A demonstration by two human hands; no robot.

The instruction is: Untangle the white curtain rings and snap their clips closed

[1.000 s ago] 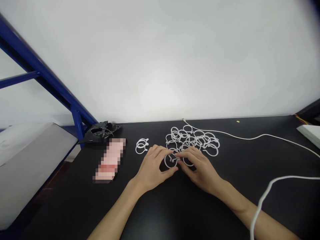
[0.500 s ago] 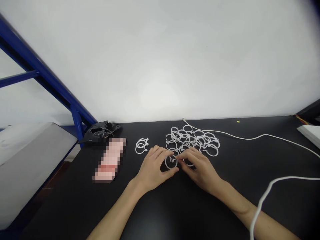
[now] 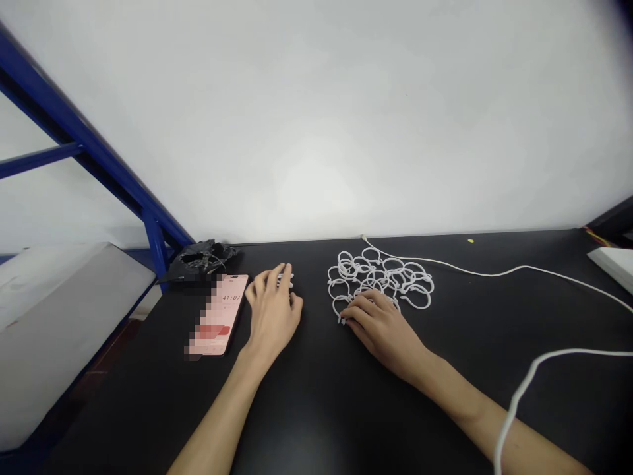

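Observation:
My left hand (image 3: 273,310) lies palm down over a few white plastic rings (image 3: 285,280) left of the pile, its fingers apart. It covers most of those rings, and anything beneath the palm is hidden. At the near edge of a loose pile of several white plastic rings (image 3: 393,267) is my right hand (image 3: 378,324). Its thumb and fingertips are pinched at the small knobbed ends of one white ring (image 3: 335,305), which lies on the black table (image 3: 306,396). Part of the pile is hidden behind that hand.
A phone (image 3: 232,300) with a lit pink screen, partly pixelated, lies left of my left hand. Behind it is a crumpled black plastic bag (image 3: 200,257). A white cable (image 3: 489,274) runs along the back right, and a thicker white cable (image 3: 527,382) crosses above my right forearm.
My left hand has moved left, from beside my right hand to the small group of rings. The ring between both hands is gone from there. My right hand has stayed near the pile's front edge.

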